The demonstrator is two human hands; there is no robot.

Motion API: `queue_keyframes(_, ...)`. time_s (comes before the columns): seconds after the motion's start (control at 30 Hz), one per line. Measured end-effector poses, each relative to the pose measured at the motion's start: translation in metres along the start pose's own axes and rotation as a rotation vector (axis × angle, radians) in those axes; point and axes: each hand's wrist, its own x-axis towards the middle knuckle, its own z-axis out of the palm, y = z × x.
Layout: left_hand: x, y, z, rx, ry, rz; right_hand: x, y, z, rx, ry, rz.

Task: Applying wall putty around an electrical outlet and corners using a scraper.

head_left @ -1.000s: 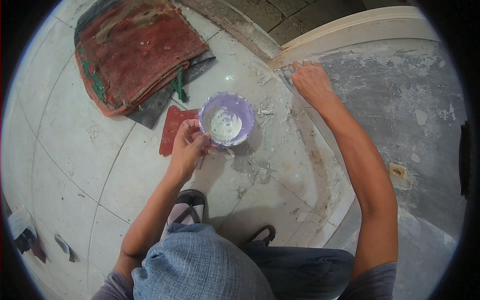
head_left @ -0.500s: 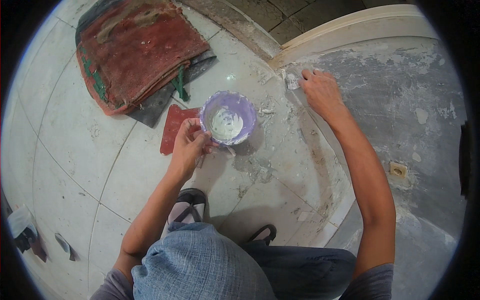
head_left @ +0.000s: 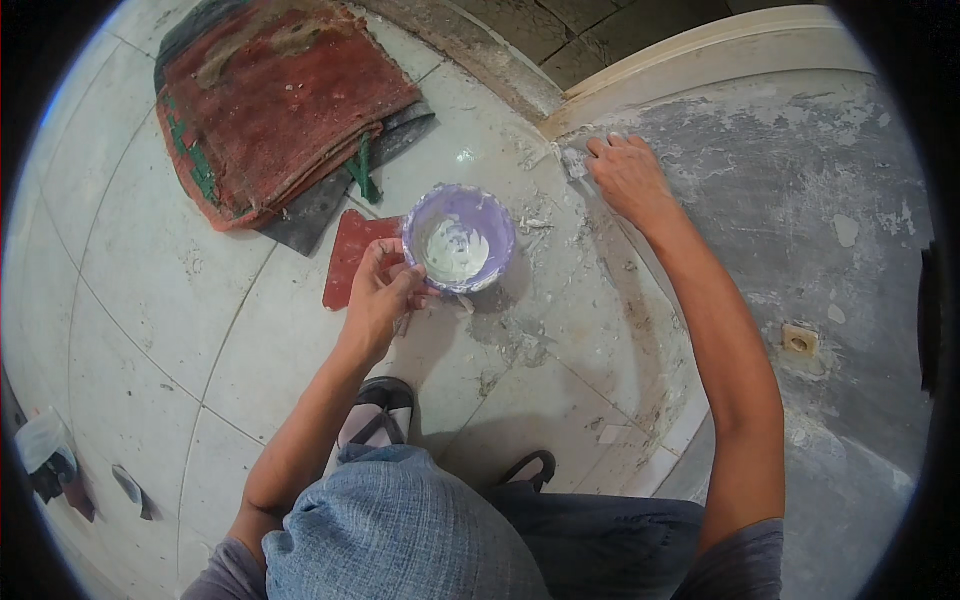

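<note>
My left hand (head_left: 385,290) is closed on the near-left rim of a purple bowl (head_left: 497,222), thumb on the edge. White paste (head_left: 455,250) lies in the bottom of the bowl and smears its rim. A flat red plate (head_left: 350,255) with a cut-out edge shows beside the bowl, partly behind my fingers; whether I hold it too is unclear. Farther up, at the foot of the grey wall by the door frame, my right hand (head_left: 630,180) is closed on a small putty knife with a pale, smeared blade (head_left: 574,163). Its handle is hidden in my fist.
A folded, dirty red mat (head_left: 290,110) lies on dark sheeting at the upper left. Plaster crumbs litter the white tiles (head_left: 270,330) along the wall. The patchy grey wall (head_left: 800,200) carries a socket (head_left: 800,340). A clear plastic bag (head_left: 45,440) sits at far left.
My right hand has moved slightly left and up along the wall's foot with the putty knife. The left hand and bowl have barely shifted.
</note>
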Motion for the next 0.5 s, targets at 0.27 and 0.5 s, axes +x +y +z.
queue_keyframes(0.27,0.000,-0.001,0.000,0.005,0.007,0.008,0.015,0.002,0.000,-0.015,0.055,-0.059)
queue_keyframes(0.5,0.001,-0.002,-0.001,0.005,0.005,0.008,0.019,0.006,0.000,-0.038,0.040,-0.060)
